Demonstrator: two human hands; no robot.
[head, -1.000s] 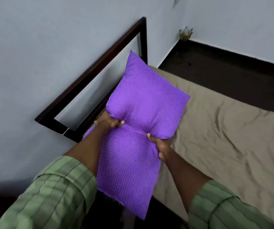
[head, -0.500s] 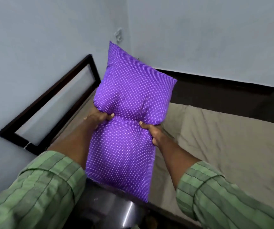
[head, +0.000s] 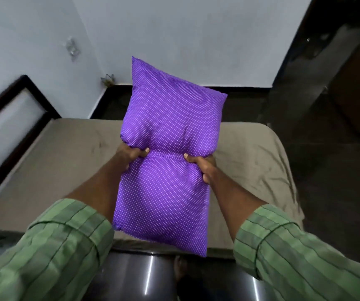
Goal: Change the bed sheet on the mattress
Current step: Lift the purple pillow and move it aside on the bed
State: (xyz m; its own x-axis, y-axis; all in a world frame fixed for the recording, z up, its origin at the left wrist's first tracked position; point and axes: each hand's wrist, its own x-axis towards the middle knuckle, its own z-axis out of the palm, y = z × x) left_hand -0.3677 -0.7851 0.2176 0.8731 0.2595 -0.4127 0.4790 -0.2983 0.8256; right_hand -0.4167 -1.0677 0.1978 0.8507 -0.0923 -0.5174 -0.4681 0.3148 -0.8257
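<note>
Purple pillow (head: 168, 170), gripped by both hands, hides mid bed sheet (head: 66, 161).

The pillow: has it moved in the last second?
Yes. The pillow, gripped by both hands, has swung away from the headboard by the wall and now hangs over the bed's middle.

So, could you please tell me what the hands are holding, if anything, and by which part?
Both hands grip the purple dotted pillow at its middle, the left hand on its left edge, the right hand on its right edge.
</note>
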